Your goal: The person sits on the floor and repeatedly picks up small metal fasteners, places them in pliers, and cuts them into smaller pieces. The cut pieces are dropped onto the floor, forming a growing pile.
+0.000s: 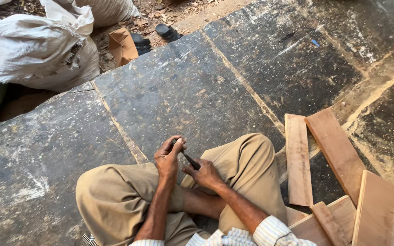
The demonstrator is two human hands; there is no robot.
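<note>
Far left: bulging white woven sacks (33, 50) heaped on the dirt beside the dark stone slab floor (183, 91), dusted with sawdust along the seams

Behind, near the top: a torn piece of brown cardboard (123, 45) and a pair of dark sandals (156, 37) lying off the slab's edge

Centre, low in view: crossed legs in khaki trousers (115, 196), both hands meeting just above the lap

Left hand (168, 157) raised slightly, fingers curled together and pinched on the upper end of a slim dark pen-like tool (189, 159)

Long axis of that tool slanting from upper left down to lower right, bridging the two hands, upper tip tucked under the left thumb

Right hand (205, 175) lower and nearer the body, fingers closed round the tool's lower end; exact grip on the far side hidden

Both hands equally on the tool, neither one reaching

Right: several pale wooden planks (338, 150) fanned loosely on the slab just beside the right knee, some overlapping, well apart from either hand
</note>
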